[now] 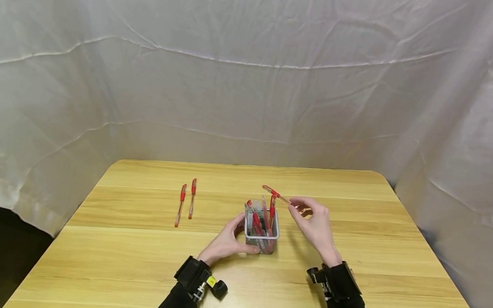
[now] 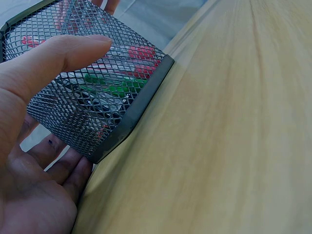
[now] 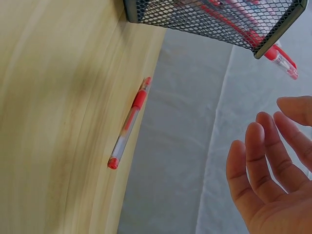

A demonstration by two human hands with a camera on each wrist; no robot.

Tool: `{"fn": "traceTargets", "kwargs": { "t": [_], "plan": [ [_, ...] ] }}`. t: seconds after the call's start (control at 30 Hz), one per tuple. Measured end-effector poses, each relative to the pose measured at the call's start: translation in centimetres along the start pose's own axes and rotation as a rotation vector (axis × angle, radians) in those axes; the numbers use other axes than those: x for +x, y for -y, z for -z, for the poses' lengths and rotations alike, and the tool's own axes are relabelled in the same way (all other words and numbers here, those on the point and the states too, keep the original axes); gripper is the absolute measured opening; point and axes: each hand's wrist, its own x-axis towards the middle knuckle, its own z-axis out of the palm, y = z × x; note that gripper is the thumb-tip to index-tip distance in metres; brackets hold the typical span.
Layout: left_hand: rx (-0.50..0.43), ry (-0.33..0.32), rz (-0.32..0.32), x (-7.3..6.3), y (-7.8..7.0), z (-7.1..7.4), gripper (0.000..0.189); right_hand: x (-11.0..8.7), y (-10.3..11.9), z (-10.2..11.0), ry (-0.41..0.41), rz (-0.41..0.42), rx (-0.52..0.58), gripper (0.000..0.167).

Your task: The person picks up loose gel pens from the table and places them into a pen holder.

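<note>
The holder [image 1: 268,246] is steadied, seemingly, by the gripping, half-hidden left hand [image 1: 227,240]; at its three o'clock, the right hand [image 1: 315,223] is empty.

You have the table [image 1: 106,267] in front of you, with a cloth [image 1: 233,93] rising behind its far edge and along its left and right sides. The pen holder [image 1: 261,237] stands near the middle of the table with upright and leaning pens [image 1: 256,221] in it. Your left hand [image 1: 226,240] is at its left, thumb across the near side. Your right hand [image 1: 317,225] hovers right of it. Another pen [image 3: 128,127] lies on the table beyond the holder, its right end behind your fingers in the head view. Well to the left lie two pens [image 1: 192,200], side by side, one slightly nearer you.
</note>
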Motion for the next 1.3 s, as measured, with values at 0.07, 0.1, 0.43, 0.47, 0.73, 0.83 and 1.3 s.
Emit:
{"fn": "traceTargets", "kwargs": {
  "t": [0.07, 0.1, 0.43, 0.47, 0.73, 0.83, 1.3],
  "plan": [
    [-0.003, 0.005, -0.005, 0.0, 0.0, 0.0, 0.1, 0.0, -0.3, 0.0, -0.003, 0.014, 0.006, 0.017],
    [-0.002, 0.007, -0.008, 0.0, 0.0, 0.0, 0.1, 0.1, -0.6, 0.0, 0.0, 0.03, 0.019, 0.017],
    [-0.008, 0.004, -0.009, -0.1, 0.0, 0.0, 0.099, 0.8, -5.3, -0.5, 0.055, 0.046, -0.02, 0.019],
    [-0.006, 0.004, -0.011, 0.0, -0.1, 0.0, 0.099, 1.0, -4.3, -0.2, 0.072, 0.011, -0.04, 0.019],
    [-0.001, 0.017, -0.023, 0.0, 0.0, 0.0, 0.099, 2.3, -2.0, 0.6, 0.199, -0.13, -0.203, 0.023],
    [-0.003, 0.022, -0.032, 0.0, 0.0, 0.1, 0.098, 2.5, -2.6, 0.3, 0.256, -0.134, -0.24, 0.026],
    [0.003, 0.006, -0.026, 0.1, 0.1, 0.1, 0.095, 3.2, -4.4, -1.7, 0.568, -0.096, -0.344, 0.038]
  ]
}}
